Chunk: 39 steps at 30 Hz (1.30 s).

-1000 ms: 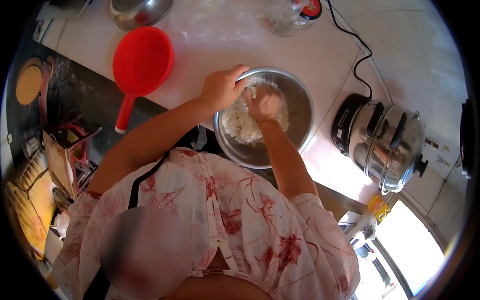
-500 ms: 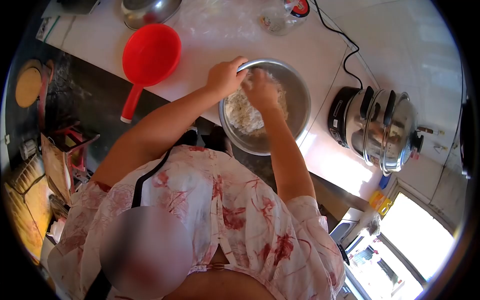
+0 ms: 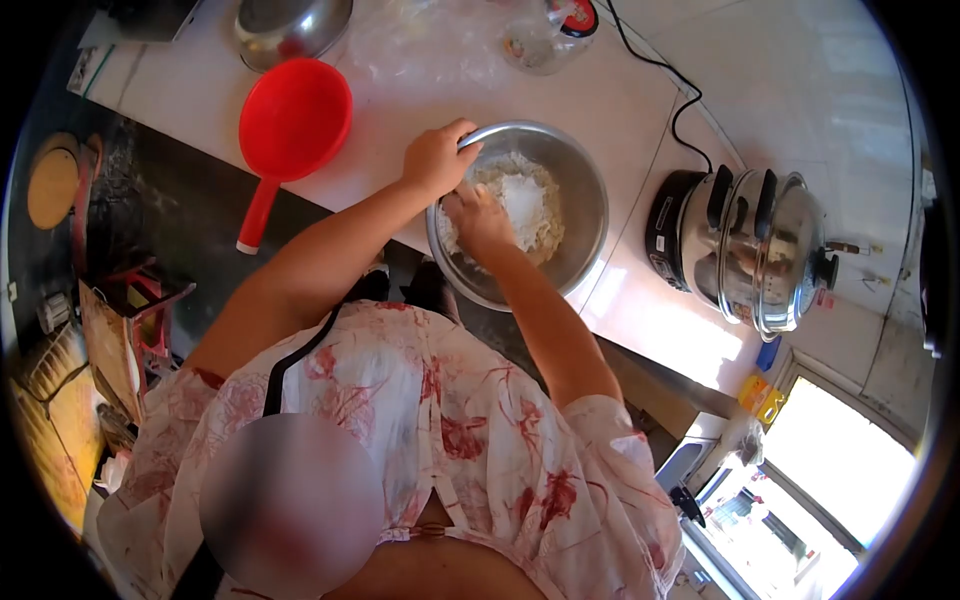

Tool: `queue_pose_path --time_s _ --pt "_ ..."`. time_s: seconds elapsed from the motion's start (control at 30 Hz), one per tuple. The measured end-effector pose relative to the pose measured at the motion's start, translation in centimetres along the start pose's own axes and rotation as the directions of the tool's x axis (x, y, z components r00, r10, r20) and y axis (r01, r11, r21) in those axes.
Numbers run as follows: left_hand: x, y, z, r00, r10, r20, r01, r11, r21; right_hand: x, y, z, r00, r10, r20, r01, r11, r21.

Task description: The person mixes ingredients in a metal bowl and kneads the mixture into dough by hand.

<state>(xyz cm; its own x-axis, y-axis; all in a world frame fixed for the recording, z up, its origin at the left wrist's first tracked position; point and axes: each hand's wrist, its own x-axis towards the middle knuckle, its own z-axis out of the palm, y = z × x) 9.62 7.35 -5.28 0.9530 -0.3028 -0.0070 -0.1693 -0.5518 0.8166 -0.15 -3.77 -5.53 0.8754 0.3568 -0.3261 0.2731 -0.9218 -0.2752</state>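
Note:
A metal mixing bowl (image 3: 590, 225) stands at the counter's front edge, with a pale, crumbly flour mixture (image 3: 545, 225) inside and a whiter powdery patch on top. My left hand (image 3: 438, 160) grips the bowl's upper left rim, its fingers wrapped over the edge. Inside the bowl, my right hand (image 3: 482, 222) reaches into the flour along the left wall. Its fingers look bent and drawn together, and their tips are partly hidden in the flour.
Left of the bowl lies a red plastic ladle (image 3: 295, 120). Behind are a metal basin (image 3: 290, 30), clear plastic bags (image 3: 430, 40) and a jar (image 3: 545, 40). A corded electric steamer (image 3: 745, 250) stands to the right, near a bright window (image 3: 840, 460).
My right hand has moved from the upper middle of the bowl down and left to its near-left wall, uncovering the white patch. My left hand stays on the rim. The view shifted slightly.

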Motion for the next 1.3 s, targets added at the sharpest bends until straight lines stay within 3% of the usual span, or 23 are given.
queue_pose_path --time_s 0.07,0.1,0.17,0.27,0.4,0.47,0.5,0.53,0.6,0.63,0.73,0.87,0.93,1.07,1.13,1.17,1.23,1.3 --pt "-0.1 0.0 -0.1 1.000 0.005 0.014 -0.005 1.000 0.015 0.1 0.8 0.2 0.995 0.069 -0.069 -0.048 0.962 0.268" --pt "-0.1 -0.1 -0.2 1.000 0.009 0.015 -0.009 1.000 0.017 -0.2 1.4 0.1 0.995 0.071 -0.072 -0.049 0.962 0.269" --pt "-0.1 -0.2 0.0 1.000 0.013 0.016 -0.013 1.000 0.007 -1.6 3.3 -0.8 0.950 0.077 -0.303 0.086 0.866 0.492" --pt "-0.2 0.2 -0.2 0.998 -0.037 0.057 0.039 0.999 -0.028 -3.9 5.8 -2.3 0.921 0.187 -0.343 0.059 0.801 0.596" --pt "-0.2 -0.1 -0.1 0.999 -0.006 0.035 0.006 1.000 -0.009 -3.0 7.6 -2.8 0.898 0.128 -0.420 0.093 0.879 0.467" --pt "-0.2 0.0 -0.2 0.999 0.000 0.034 0.000 1.000 -0.002 -0.8 7.5 -0.8 0.874 0.321 -0.365 -0.028 0.783 0.621" --pt "-0.2 0.1 -0.2 0.999 0.000 0.036 0.000 1.000 0.006 -0.2 7.3 2.0 0.875 0.341 -0.344 -0.125 0.845 0.520" --pt "-0.3 0.3 -0.3 1.000 -0.013 0.018 0.013 1.000 0.007 -0.1 5.4 1.0 0.874 0.342 -0.345 -0.122 0.841 0.527" --pt "-0.3 0.2 -0.2 0.999 -0.036 0.012 0.036 0.999 0.009 -1.5 2.3 -0.7 0.906 0.264 -0.331 -0.246 0.964 0.097" --pt "-0.2 0.2 -0.1 0.999 -0.028 0.038 0.029 0.999 -0.014 -2.1 2.6 0.5 0.908 0.176 -0.381 -0.160 0.984 0.073" --pt "0.0 0.3 -0.1 0.997 -0.007 0.074 0.009 1.000 -0.028 -1.6 3.2 1.3 0.875 0.173 -0.452 -0.136 0.984 0.113" --pt "0.1 -0.1 -0.1 0.992 0.062 0.106 -0.064 0.998 0.021 0.0 4.1 0.8 0.914 0.199 -0.353 -0.168 0.979 0.118" --pt "0.2 0.3 -0.4 0.991 0.063 0.115 -0.068 0.997 0.032 1.1 4.4 0.6 0.882 0.176 -0.437 -0.161 0.984 0.072" --pt "0.3 0.0 -0.4 0.988 0.111 0.105 -0.116 0.993 0.039 2.4 4.8 0.2 0.895 0.251 -0.367 -0.212 0.966 0.145" --pt "0.2 0.1 -0.2 0.989 0.124 0.076 -0.128 0.991 0.047 2.7 5.0 0.5 0.822 0.221 -0.525 -0.182 0.975 0.126" --pt "0.1 0.1 -0.2 0.989 0.134 0.058 -0.137 0.989 0.052 2.9 5.0 0.7 0.821 0.213 -0.530 -0.176 0.977 0.120" --pt "-0.1 0.3 -0.3 0.993 0.106 0.060 -0.109 0.993 0.044 2.6 4.7 0.7 0.842 0.348 -0.412 -0.290 0.936 0.197" --pt "0.2 0.1 -0.2 0.994 0.086 0.060 -0.089 0.995 0.034 2.2 4.3 0.3 0.802 0.333 -0.496 -0.221 0.937 0.272"
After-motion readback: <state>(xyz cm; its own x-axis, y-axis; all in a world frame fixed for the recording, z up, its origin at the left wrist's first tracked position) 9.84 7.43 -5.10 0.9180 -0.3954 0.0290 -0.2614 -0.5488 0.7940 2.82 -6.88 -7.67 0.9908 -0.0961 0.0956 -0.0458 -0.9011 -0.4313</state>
